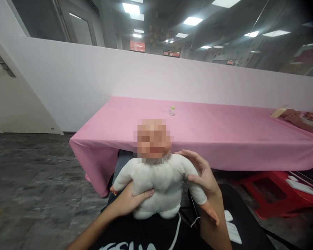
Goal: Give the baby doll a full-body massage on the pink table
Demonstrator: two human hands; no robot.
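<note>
A baby doll (159, 185) with a white cloth body sits upright on my lap, facing me. Its head is blurred out. My left hand (135, 199) grips the doll's side under its arm, thumb across the belly and the other fingers hidden behind. Around the doll's other shoulder and upper arm is my right hand (202, 173), thumb in front and fingers behind. The doll's plastic hand (210, 211) hangs over my right forearm. Beyond the doll, a small bottle with a yellow-green cap (172, 111) stands on the pink-covered table (214, 125).
At the table's right end, another person's hands (293, 116) are near a pale yellow object (279, 111). A red plastic stool (273, 194) holding white items stands under the table. A black chair (240, 215) is at my right. White cable (176, 232) crosses my lap.
</note>
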